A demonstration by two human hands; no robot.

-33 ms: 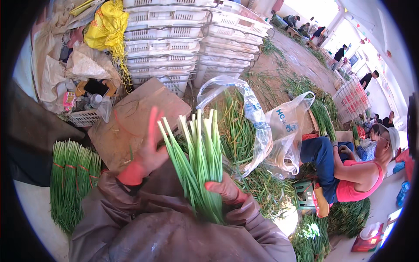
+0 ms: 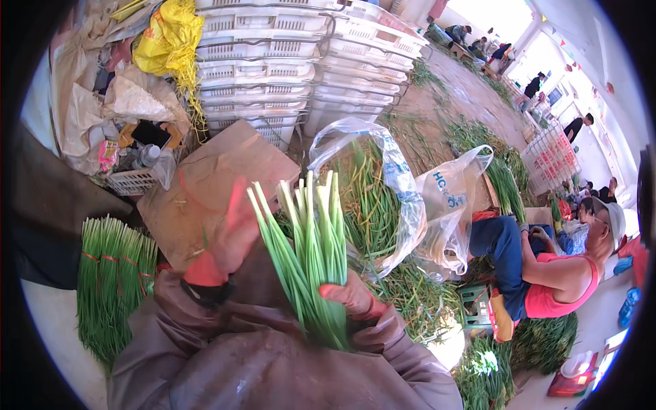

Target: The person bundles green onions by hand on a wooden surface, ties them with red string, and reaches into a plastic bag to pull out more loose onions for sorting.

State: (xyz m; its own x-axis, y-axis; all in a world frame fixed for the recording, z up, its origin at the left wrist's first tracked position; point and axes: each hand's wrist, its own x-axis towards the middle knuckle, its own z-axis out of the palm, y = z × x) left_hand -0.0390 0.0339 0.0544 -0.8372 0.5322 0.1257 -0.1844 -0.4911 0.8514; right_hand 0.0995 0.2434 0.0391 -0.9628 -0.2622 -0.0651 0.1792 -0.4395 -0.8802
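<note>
My right hand (image 2: 345, 292) is closed round a bunch of garlic chives (image 2: 307, 253), held upright in front of my chest with the pale stem ends up. The green leaves hang below against my brown waterproof apron (image 2: 253, 369). Left of the bunch, my left hand (image 2: 234, 236) is raised, apart from the stems and blurred by motion. Its fingers look stretched upward, and no object shows in them. A board (image 2: 212, 184) lies just beyond that hand. Bundles of chives (image 2: 113, 287) tied with red bands lie at my left.
Stacked white crates (image 2: 256, 72) stand ahead. An open plastic bag (image 2: 403, 205) of loose greens sits beyond the bunch, with trimmings (image 2: 424, 301) heaped to its right. A seated co-worker (image 2: 560, 273) is at the right. A small crate (image 2: 130, 183) of odds and ends stands at the left.
My left hand has moved slightly down and is more smeared; its fingers showed spread before. My right hand and the garlic chives stay almost in place.
</note>
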